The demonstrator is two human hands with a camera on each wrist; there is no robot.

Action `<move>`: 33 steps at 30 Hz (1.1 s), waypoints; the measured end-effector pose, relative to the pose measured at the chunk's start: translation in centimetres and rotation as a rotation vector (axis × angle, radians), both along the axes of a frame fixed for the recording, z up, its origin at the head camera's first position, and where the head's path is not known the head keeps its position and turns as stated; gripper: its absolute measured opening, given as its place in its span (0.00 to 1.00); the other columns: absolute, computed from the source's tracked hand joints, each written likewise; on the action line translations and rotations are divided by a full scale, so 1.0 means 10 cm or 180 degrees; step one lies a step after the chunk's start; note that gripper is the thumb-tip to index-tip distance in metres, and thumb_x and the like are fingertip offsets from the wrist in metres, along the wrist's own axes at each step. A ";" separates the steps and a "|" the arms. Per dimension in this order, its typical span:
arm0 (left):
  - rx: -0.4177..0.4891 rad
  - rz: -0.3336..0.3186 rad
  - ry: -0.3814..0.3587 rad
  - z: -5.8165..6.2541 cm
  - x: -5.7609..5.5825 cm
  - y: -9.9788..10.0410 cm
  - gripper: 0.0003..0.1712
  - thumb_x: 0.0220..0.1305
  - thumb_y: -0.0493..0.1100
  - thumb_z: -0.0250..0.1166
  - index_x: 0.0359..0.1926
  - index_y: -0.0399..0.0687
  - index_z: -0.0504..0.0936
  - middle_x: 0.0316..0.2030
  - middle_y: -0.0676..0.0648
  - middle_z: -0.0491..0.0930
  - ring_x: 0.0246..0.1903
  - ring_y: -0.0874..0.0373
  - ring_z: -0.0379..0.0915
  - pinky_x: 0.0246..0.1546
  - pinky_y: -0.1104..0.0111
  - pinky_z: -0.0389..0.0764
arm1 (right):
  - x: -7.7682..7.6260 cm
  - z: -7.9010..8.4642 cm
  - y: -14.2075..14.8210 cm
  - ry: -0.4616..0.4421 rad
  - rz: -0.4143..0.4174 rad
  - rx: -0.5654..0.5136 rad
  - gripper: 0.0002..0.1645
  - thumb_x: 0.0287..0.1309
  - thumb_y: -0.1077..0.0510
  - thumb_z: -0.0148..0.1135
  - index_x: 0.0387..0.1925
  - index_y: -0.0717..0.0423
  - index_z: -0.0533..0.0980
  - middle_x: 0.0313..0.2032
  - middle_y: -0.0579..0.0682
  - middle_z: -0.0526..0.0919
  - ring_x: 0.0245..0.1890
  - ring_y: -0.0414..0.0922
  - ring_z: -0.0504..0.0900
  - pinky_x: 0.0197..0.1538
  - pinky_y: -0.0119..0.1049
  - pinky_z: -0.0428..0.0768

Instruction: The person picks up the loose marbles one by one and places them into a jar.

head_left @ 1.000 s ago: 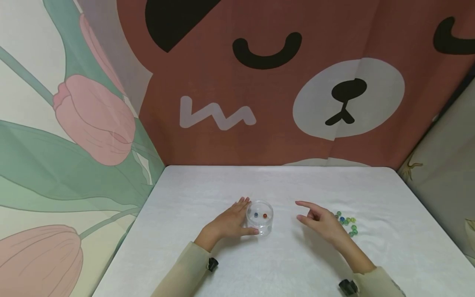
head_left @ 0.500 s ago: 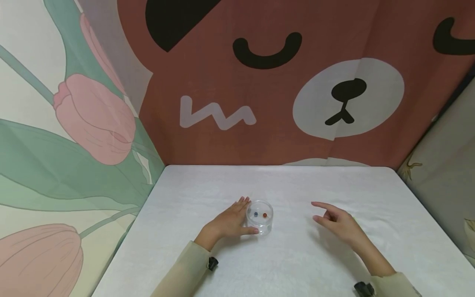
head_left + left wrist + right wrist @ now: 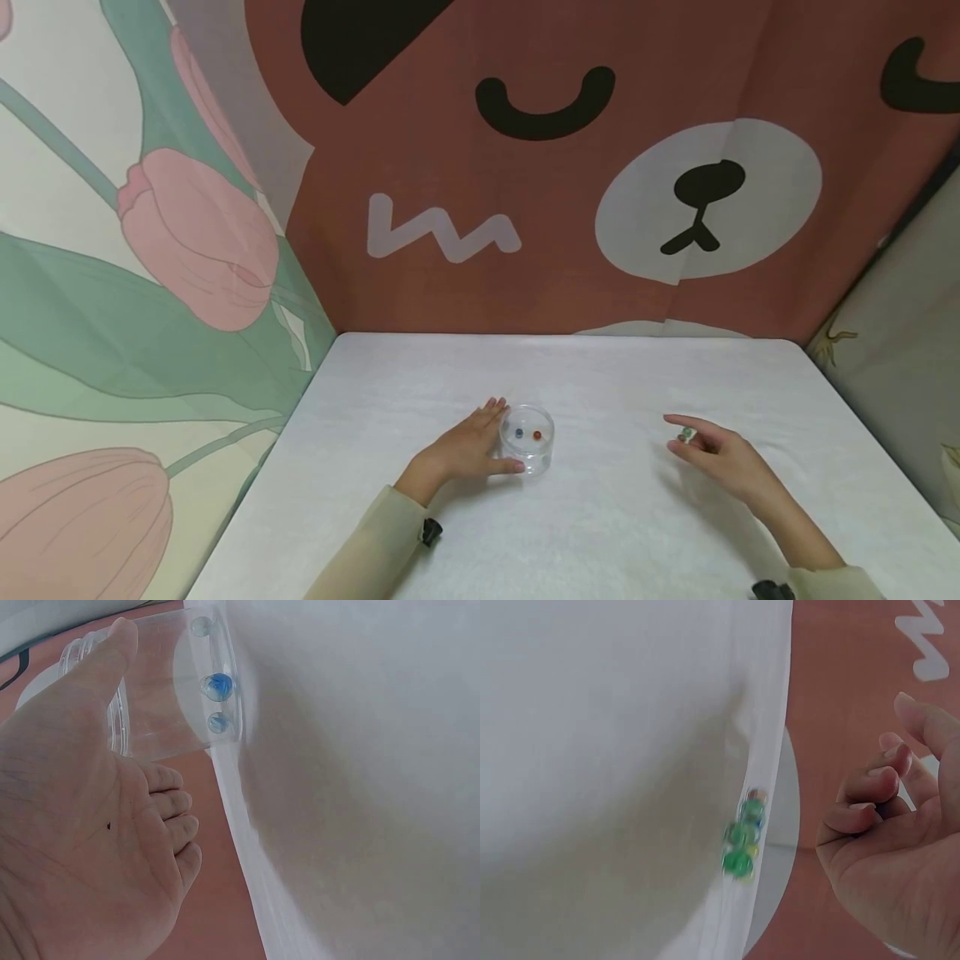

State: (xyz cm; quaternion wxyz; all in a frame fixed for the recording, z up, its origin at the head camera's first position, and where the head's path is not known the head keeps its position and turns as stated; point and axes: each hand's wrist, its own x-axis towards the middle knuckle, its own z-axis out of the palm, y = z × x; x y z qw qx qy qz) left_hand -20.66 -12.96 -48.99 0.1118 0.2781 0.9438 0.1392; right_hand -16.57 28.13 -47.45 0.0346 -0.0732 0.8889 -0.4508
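Note:
A clear plastic jar (image 3: 528,458) stands upright on the white table, with a blue marble (image 3: 519,433) and a red marble (image 3: 537,435) seen inside. My left hand (image 3: 461,446) rests against the jar, its thumb across the near side and straight fingers along the far left. The left wrist view shows the thumb (image 3: 112,656) over the jar wall. To the right, my right hand (image 3: 727,462) hovers with index and thumb apart, the other fingers bent inward. A cluster of marbles (image 3: 739,862), mostly green, lies on the table apart from the fingers; the head view shows it partly behind the hand.
A white cloth covers the table (image 3: 600,517). Behind rises a brown curtain (image 3: 420,292) with a bear print, and a tulip-print curtain (image 3: 202,242) hangs on the left. Both wrists wear small black cameras (image 3: 431,532).
My right hand has moved rightward, away from the jar, over the marble cluster, which is now mostly hidden in the head view. My left hand and the jar stay in place.

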 end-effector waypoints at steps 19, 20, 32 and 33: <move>0.0015 0.0055 -0.0040 0.01 0.01 0.00 0.63 0.61 0.78 0.58 0.81 0.42 0.47 0.81 0.45 0.45 0.80 0.54 0.37 0.79 0.61 0.48 | -0.03 -0.07 0.48 -0.0439 -0.0191 0.0243 0.39 0.67 0.41 0.64 0.71 0.57 0.69 0.27 0.45 0.71 0.27 0.39 0.67 0.27 0.34 0.65; 0.0019 0.0056 -0.0039 0.01 0.01 0.00 0.63 0.61 0.77 0.58 0.81 0.42 0.47 0.81 0.45 0.45 0.80 0.53 0.37 0.79 0.60 0.48 | -0.04 -0.08 0.50 -0.0431 -0.0184 0.0257 0.39 0.68 0.41 0.64 0.71 0.57 0.69 0.27 0.45 0.71 0.27 0.39 0.67 0.27 0.34 0.65; -0.0032 0.0049 -0.0015 0.01 0.00 0.02 0.63 0.62 0.77 0.59 0.80 0.40 0.48 0.80 0.45 0.45 0.80 0.53 0.38 0.79 0.61 0.48 | -0.12 -0.16 0.74 -0.0673 -0.0064 0.0413 0.39 0.67 0.43 0.64 0.70 0.60 0.69 0.28 0.47 0.73 0.26 0.40 0.69 0.26 0.34 0.68; -0.0028 0.0050 -0.0010 0.01 0.00 0.02 0.63 0.62 0.77 0.59 0.80 0.40 0.48 0.80 0.45 0.45 0.80 0.53 0.38 0.79 0.61 0.48 | -0.13 -0.17 0.76 -0.0686 -0.0055 0.0452 0.39 0.67 0.43 0.64 0.70 0.60 0.69 0.29 0.48 0.73 0.27 0.40 0.69 0.26 0.34 0.68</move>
